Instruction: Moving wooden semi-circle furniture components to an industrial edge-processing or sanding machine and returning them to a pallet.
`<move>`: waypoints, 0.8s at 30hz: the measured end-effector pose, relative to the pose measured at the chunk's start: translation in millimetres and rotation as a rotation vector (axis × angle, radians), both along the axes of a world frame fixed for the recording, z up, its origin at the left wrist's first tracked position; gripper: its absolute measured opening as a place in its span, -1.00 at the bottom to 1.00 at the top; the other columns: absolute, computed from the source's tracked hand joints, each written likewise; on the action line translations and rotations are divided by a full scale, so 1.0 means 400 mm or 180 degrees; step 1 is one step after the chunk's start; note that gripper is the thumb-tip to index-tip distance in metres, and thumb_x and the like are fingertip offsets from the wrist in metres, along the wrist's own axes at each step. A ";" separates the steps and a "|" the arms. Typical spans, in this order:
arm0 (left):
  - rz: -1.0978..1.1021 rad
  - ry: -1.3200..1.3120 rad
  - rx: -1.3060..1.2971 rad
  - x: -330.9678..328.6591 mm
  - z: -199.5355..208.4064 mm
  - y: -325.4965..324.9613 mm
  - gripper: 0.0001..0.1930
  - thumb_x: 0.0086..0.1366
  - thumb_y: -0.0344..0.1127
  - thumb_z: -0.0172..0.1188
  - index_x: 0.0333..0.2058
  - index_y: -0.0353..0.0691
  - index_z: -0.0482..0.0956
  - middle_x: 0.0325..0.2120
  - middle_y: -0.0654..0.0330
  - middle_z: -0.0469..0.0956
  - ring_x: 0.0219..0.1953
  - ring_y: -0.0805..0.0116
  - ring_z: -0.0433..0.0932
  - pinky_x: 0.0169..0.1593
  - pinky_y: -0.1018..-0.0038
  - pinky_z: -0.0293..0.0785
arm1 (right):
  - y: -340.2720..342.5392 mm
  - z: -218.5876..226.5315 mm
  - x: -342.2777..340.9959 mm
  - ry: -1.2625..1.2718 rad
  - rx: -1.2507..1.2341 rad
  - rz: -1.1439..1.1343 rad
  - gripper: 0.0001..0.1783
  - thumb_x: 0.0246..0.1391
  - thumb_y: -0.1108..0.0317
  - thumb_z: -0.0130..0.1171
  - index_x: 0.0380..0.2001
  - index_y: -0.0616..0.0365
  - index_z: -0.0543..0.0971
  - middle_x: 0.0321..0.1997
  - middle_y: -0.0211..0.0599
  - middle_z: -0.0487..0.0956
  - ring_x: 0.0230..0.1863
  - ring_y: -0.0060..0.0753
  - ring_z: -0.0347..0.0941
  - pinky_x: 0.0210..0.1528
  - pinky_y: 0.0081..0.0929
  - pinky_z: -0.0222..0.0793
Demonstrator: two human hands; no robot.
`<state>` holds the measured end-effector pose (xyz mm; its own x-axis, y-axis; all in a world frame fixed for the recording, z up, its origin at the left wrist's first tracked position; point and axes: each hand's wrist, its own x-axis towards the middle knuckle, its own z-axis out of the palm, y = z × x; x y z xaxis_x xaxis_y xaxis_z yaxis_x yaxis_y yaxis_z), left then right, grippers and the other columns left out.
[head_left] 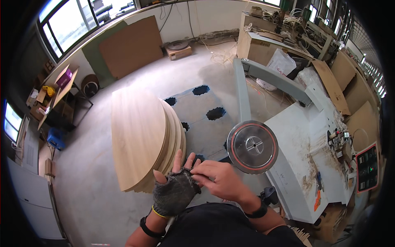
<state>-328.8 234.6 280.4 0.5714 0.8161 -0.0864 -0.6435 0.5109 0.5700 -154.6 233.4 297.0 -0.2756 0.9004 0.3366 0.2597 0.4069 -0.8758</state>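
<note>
My left hand [176,187] is raised in front of me with its fingers spread, holding nothing. A dark grey knitted fingerless glove [169,198] with a yellow edge at the wrist covers it. Bare, my right hand [216,177] pinches the glove near the base of the left hand's fingers; its exact fingertip contact is partly hidden. Just beyond the left hand stands a stack of curved pale wooden boards [138,131]. A round dark disc [252,147] with a red ring, part of a grey machine, lies beyond and right of my right hand.
The grey machine arm [279,82] rises at right above its dusty white table [292,136]. An orange-handled tool [317,200] and a control panel [366,168] are at far right. Holes show in the floor plate [197,136]. A cluttered bench [61,94] stands at left.
</note>
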 end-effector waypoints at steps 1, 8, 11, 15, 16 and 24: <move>-0.0008 0.0007 0.0002 0.002 0.001 -0.003 0.15 -0.06 0.62 -0.11 0.37 0.18 -0.38 0.39 0.14 -0.26 0.41 0.16 -0.19 0.37 0.07 -0.15 | -0.001 -0.011 -0.007 -0.0129 0.0156 -0.0022 -0.82 -0.01 0.50 0.20 -0.28 0.24 0.58 -0.34 -0.18 0.56 -0.37 -0.14 0.51 -0.31 -0.36 0.44; 0.0195 0.0441 0.0474 0.018 -0.037 -0.027 0.13 -0.01 0.59 -0.11 0.37 0.14 -0.36 0.39 0.07 -0.23 0.40 0.07 -0.18 0.38 0.05 -0.20 | -0.015 -0.055 -0.037 -0.0614 0.0612 -0.0186 -0.83 -0.04 0.48 0.23 -0.31 0.23 0.57 -0.39 -0.15 0.56 -0.38 -0.14 0.53 -0.34 -0.35 0.45; 0.0333 0.0806 0.0785 0.024 -0.056 -0.031 0.13 0.00 0.61 -0.21 0.37 0.06 -0.39 0.39 0.02 -0.25 0.41 0.07 -0.20 0.39 0.14 -0.26 | -0.029 -0.065 -0.057 -0.1113 0.0701 -0.0314 -0.88 -0.07 0.47 0.22 -0.39 0.22 0.54 -0.41 -0.16 0.56 -0.42 -0.12 0.52 -0.38 -0.33 0.44; 0.0705 0.1618 0.1569 0.031 -0.082 -0.028 0.18 0.02 0.62 -0.33 0.36 -0.16 -0.44 0.38 -0.07 -0.32 0.42 0.06 -0.27 0.39 0.18 -0.33 | -0.037 -0.063 -0.086 -0.1400 0.0656 -0.0608 -0.89 -0.11 0.48 0.21 -0.46 0.23 0.51 -0.45 -0.16 0.55 -0.47 -0.12 0.50 -0.43 -0.35 0.42; 0.0712 0.1623 0.1564 0.025 -0.090 -0.026 0.18 0.02 0.62 -0.33 0.36 -0.16 -0.44 0.38 -0.07 -0.32 0.42 0.06 -0.27 0.39 0.18 -0.33 | -0.029 -0.068 -0.090 -0.1397 0.0655 -0.0599 -0.89 -0.11 0.48 0.21 -0.46 0.23 0.51 -0.45 -0.16 0.55 -0.47 -0.12 0.50 -0.43 -0.35 0.42; 0.0839 0.3011 0.3023 -0.002 -0.041 -0.050 0.36 -0.09 0.66 -0.12 0.32 -0.33 -0.50 0.34 -0.26 -0.40 0.42 -0.03 -0.35 0.36 0.12 -0.23 | 0.050 -0.193 -0.086 -0.0383 0.0029 -0.0948 -0.90 -0.06 0.45 0.17 -0.47 0.28 0.53 -0.56 -0.14 0.52 -0.55 -0.19 0.48 -0.46 -0.37 0.39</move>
<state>-329.7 214.5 264.1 0.4271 0.8544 0.2960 0.1682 -0.3967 0.9024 -189.2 253.4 219.7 -0.0388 0.9446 0.3260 0.4701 0.3051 -0.8282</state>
